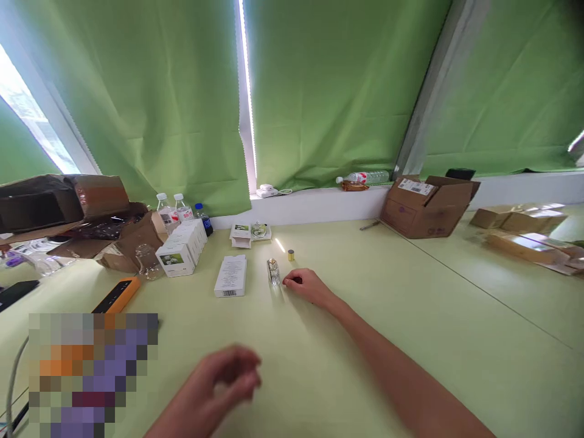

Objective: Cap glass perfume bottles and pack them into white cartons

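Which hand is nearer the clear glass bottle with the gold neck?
Right. The right hand is just right of the bottle; the left hand is farther, toward the camera and left.

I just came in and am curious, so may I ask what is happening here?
A person's right hand is beside a small glass bottle; whether the hand holds anything is unclear. The left hand, blurred, is in the foreground, with nothing visible in it. A gold-coloured cylinder stands beyond the bottle, and a white box lies to the bottle's left.
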### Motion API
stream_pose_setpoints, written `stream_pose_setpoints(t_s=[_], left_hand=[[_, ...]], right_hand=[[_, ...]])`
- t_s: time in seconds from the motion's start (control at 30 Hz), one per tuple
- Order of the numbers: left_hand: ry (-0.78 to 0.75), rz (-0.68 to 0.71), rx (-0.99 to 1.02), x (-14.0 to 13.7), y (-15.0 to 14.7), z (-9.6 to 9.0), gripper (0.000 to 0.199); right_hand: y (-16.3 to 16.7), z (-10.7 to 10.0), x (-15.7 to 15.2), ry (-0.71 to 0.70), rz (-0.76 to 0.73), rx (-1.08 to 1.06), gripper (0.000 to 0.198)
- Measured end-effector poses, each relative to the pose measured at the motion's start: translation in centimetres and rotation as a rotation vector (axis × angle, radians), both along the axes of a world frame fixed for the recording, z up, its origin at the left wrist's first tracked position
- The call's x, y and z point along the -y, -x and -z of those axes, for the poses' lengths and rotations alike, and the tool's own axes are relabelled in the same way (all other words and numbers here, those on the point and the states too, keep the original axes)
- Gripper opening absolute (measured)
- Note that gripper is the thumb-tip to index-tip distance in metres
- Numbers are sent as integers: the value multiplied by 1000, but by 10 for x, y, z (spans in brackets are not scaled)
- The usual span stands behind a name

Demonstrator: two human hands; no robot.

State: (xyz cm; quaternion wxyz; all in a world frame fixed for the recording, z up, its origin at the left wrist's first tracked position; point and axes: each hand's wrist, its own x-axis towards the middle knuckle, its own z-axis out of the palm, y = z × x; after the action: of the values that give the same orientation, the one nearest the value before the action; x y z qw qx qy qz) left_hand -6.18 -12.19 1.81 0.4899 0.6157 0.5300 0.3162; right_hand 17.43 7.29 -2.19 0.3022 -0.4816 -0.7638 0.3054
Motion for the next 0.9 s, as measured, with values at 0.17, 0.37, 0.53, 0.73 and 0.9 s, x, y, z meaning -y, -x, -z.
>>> stream_pose_setpoints(t_s=[0.17,0.37,0.53,0.73,0.9], left_hand=[[-240,-97,-6,-112,-36,-3,38],[-411,-274,-28,-150,-47,36,46],[-334,-200,-11,-146,-42,47,44],[-324,-172,50,-149,-44,48,42],[-313,-148,54,-148,-45,47,43]], right_hand=[[1,-1,0,-15,-7,5,26],[1,1,-2,-4,-4,-21,26],[0,4,-3,20,19,-22,26],[1,2,-7,47,44,4,26],[2,-1,-24,104,22,46,27]])
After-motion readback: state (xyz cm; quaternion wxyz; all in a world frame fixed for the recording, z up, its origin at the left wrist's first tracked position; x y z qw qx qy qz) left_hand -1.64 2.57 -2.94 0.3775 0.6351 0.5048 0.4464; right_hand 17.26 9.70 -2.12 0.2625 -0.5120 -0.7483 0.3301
